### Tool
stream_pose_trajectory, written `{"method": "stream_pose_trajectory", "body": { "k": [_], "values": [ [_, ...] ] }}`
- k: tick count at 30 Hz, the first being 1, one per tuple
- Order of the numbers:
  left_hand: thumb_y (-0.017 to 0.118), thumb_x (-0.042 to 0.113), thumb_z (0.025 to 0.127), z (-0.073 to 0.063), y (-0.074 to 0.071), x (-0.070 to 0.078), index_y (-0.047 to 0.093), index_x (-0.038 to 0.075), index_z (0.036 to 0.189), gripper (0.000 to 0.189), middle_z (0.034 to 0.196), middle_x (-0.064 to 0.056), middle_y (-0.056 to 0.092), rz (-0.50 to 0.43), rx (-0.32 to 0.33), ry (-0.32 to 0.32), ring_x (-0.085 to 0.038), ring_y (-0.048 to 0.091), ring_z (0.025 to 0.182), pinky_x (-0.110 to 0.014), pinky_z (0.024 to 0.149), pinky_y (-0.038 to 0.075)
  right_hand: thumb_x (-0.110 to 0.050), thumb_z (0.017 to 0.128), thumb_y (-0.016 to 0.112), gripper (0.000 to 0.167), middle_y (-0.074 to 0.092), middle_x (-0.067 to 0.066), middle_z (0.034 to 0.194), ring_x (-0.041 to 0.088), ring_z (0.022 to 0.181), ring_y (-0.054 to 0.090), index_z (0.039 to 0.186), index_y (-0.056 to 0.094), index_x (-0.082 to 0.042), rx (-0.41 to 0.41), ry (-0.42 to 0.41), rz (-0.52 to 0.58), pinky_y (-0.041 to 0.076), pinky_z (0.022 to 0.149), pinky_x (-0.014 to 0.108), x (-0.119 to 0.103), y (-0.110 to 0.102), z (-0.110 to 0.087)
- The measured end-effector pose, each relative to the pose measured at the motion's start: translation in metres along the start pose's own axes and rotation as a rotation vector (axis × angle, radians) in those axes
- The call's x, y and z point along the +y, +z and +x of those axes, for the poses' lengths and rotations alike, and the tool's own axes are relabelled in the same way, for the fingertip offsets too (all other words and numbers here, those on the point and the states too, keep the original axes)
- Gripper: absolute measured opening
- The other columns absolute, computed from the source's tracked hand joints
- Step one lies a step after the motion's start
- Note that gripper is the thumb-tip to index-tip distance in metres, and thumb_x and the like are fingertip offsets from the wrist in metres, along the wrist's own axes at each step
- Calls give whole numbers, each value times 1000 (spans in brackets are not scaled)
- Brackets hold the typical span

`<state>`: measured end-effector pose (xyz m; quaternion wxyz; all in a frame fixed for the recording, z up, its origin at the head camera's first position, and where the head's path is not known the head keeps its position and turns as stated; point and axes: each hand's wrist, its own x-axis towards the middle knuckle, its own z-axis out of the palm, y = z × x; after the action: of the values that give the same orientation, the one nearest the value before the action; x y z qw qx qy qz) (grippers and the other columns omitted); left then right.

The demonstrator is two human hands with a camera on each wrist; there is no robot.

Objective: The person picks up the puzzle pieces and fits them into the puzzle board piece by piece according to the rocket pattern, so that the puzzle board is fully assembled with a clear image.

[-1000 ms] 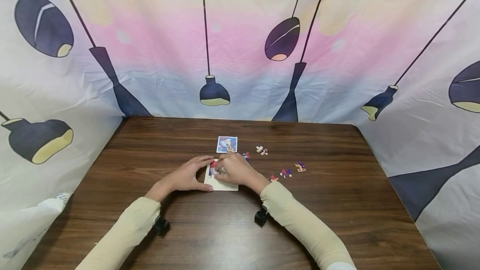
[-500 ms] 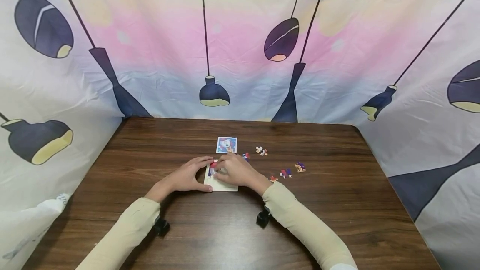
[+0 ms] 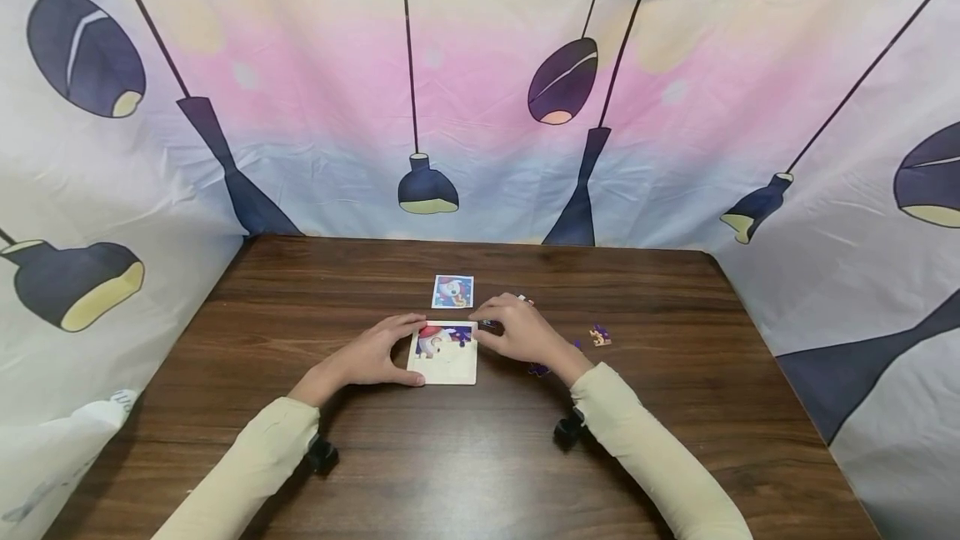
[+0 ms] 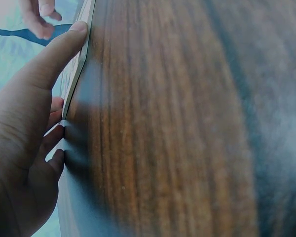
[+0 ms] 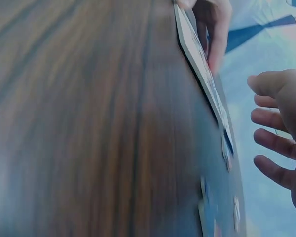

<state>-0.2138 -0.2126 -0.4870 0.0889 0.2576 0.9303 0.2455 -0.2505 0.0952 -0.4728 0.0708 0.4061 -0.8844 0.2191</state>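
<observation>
A square cream puzzle board (image 3: 450,372) lies flat on the table, its upper part filled with fitted pieces that show a red and white cartoon figure. My left hand (image 3: 372,350) grips the board's left side, thumb at the near corner and fingers at the far one. In the left wrist view the thumb (image 4: 64,52) presses on the board's edge. My right hand (image 3: 521,332) hovers just right of the board, above loose puzzle pieces that it partly hides. The right wrist view shows its fingers (image 5: 274,143) apart and loosely bent, with nothing between them.
Beyond the board lies a small picture card (image 3: 453,292) with a similar cartoon. Loose pieces lie to the right, among them a purple and orange one (image 3: 600,335) and a dark one (image 3: 538,370). A printed cloth (image 3: 480,90) hangs behind the brown table (image 3: 330,273).
My right hand has lifted off the board and moved right toward the loose pieces, uncovering the fitted part of the picture. The left hand keeps its grip in the same place.
</observation>
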Motion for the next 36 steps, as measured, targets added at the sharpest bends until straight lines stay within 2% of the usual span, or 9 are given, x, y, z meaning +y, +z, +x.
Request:
{"method": "stream_pose_trajectory", "body": {
  "k": [9, 17, 24, 36],
  "values": [
    [80, 71, 74, -2, 1, -4, 44, 13, 156, 107, 162, -10, 38, 15, 16, 8, -38, 34, 148, -63, 114, 34, -38, 98, 70, 41, 68, 5, 130, 24, 116, 63, 130, 72, -13, 28, 91, 36, 53, 95, 47, 41, -18, -20],
    [79, 72, 74, -2, 1, -3, 43, 13, 157, 108, 162, -10, 37, 13, 11, -3, -37, 34, 148, -62, 114, 33, -36, 95, 73, 41, 69, 4, 130, 25, 119, 63, 129, 73, -13, 1, 108, 21, 51, 100, 48, 72, -28, -22],
    [79, 72, 74, -2, 1, -2, 44, 12, 156, 107, 161, -11, 38, 23, 18, 7, -38, 35, 147, -62, 114, 34, -33, 95, 72, 41, 67, 9, 133, 33, 126, 59, 131, 71, -13, -52, 162, 8, 46, 105, 57, 84, -33, -17],
    [79, 71, 75, -1, 1, 1, 44, 11, 155, 106, 160, -12, 40, 17, 17, 19, -38, 36, 147, -63, 113, 35, -28, 95, 68, 40, 65, 10, 134, 34, 128, 57, 132, 71, -14, -119, 176, -33, 44, 108, 56, 92, -30, -10]
  ]
}}
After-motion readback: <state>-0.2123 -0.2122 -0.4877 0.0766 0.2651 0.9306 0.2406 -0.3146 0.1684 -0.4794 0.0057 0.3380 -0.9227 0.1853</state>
